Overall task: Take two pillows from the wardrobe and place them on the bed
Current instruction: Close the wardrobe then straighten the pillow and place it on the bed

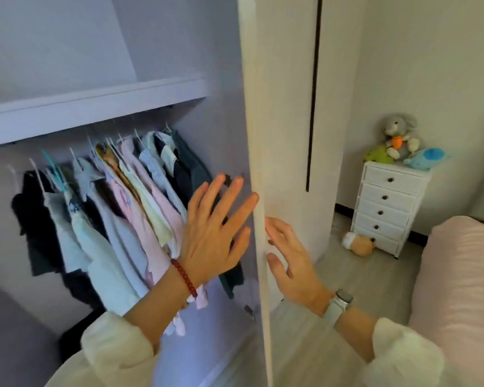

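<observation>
both the left hand point(213, 236) and right hand point(291, 255), fingers spread and holding nothing, flank the tall white wardrobe door point(259, 191), apparently working it; no pillows show, so finding 2 comes next.

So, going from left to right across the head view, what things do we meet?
Hanging clothes → left hand → wardrobe door edge → right hand → white drawer chest → pink bed.

White wardrobe door point(288, 107); pink bed point(458, 275); white drawers point(389, 208), blk knobs; red bead bracelet point(183, 277).
</observation>
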`<state>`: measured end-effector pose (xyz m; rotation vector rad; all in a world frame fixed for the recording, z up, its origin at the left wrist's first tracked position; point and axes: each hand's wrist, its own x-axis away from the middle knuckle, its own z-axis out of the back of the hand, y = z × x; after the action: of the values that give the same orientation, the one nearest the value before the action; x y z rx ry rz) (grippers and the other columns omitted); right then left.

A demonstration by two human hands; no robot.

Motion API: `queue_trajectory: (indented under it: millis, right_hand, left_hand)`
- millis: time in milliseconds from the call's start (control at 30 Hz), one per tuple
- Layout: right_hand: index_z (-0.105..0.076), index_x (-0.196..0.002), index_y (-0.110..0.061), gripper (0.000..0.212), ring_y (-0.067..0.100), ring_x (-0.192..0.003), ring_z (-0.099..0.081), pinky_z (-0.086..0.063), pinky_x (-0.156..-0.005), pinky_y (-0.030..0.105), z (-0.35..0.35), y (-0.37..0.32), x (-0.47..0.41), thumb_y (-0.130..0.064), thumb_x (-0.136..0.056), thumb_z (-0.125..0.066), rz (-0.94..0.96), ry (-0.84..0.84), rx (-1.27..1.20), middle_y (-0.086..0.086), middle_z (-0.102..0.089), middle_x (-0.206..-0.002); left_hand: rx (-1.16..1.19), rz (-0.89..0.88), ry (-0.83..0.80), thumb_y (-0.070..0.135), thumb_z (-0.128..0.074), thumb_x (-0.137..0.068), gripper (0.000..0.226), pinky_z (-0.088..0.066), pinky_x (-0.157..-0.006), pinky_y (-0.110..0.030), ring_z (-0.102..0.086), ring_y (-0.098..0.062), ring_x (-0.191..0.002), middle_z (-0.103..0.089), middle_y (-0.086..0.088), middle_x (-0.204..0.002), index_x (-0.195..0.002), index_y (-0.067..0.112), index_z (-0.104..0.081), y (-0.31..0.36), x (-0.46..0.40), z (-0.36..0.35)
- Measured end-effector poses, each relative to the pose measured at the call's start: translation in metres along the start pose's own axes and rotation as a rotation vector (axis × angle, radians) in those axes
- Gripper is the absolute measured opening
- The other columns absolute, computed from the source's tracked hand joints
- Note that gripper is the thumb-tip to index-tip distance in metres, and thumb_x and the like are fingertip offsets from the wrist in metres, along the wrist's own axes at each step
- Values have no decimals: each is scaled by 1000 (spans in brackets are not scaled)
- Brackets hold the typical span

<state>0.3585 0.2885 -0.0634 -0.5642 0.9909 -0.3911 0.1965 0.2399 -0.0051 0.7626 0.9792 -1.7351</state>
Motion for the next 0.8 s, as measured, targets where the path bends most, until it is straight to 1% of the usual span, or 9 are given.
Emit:
queue_trajectory:
  millis: [67,200,300,400,467,533,600,667,800]
  right_hand:
    - [-24,-138,-17,60,22,-136,-28,-28,-111,25,-29,-8,-14,-5,-83,-46,93,-106,71,12,-25,-148]
    - [-16,-141,-16,73,28,-142,-10,-11,-117,33,-88,-25,-52,0,-76,-46,212,-308,200,15,-14,-152]
    - [-7,-143,-23,77,28,-143,-3,-14,-118,42,-123,-27,-79,-5,-78,-44,201,-429,302,10,-2,-155]
    - [2,-143,-31,78,25,-144,2,-17,-116,48,-148,-27,-107,-10,-81,-42,150,-583,407,2,9,-156]
    - [-4,-143,-31,71,26,-143,2,-16,-116,48,-156,-33,-123,-13,-85,-41,88,-647,448,0,8,-156]
    - [-19,-142,-22,59,27,-143,-6,-21,-114,46,-158,-46,-129,-15,-87,-40,56,-630,445,3,-5,-157]
    - [-37,-134,-12,47,28,-137,-25,-30,-109,41,-158,-62,-119,-12,-87,-40,62,-530,371,10,-30,-149]
    - [-47,-127,-9,41,29,-125,-41,-37,-102,37,-161,-78,-91,-7,-87,-41,66,-453,226,13,-49,-135]
    - [-58,-115,-10,32,27,-108,-56,-41,-90,27,-173,-113,-7,-2,-87,-45,42,-414,-91,10,-63,-116]
  left_hand:
    - [-178,23,-43,25,-41,-90,48,-21,-108,-52,-21,-34,-134,-29,-8,-145,-137,19,-34,-17,14,25]
    - [-528,193,-244,23,-48,-86,52,-23,-105,-59,-23,-38,-135,-29,-5,-146,-137,20,-38,-58,43,77]
    - [-650,341,-470,20,-54,-82,63,-20,-104,-64,-21,-43,-136,-26,-5,-150,-140,21,-31,-81,51,100]
    - [-717,498,-659,22,-47,-87,72,-7,-108,-62,4,-37,-140,2,0,-156,-145,26,-5,-102,54,105]
    - [-756,540,-758,25,-41,-89,70,-2,-109,-61,13,-34,-140,13,1,-155,-144,27,3,-113,51,106]
    - [-723,594,-818,26,-39,-91,64,1,-109,-61,14,-33,-140,11,0,-155,-144,27,-3,-114,46,112]
    - [-603,727,-718,25,-39,-92,55,1,-110,-61,8,-30,-141,1,-2,-156,-143,23,-20,-104,49,124]
    - [-475,861,-477,21,-43,-90,47,-1,-110,-58,-3,-28,-142,-14,-5,-155,-136,19,-36,-78,66,141]
    - [-381,1013,-155,17,-51,-83,37,-21,-106,-55,-39,-32,-128,-47,-14,-135,-120,13,-56,0,121,189]
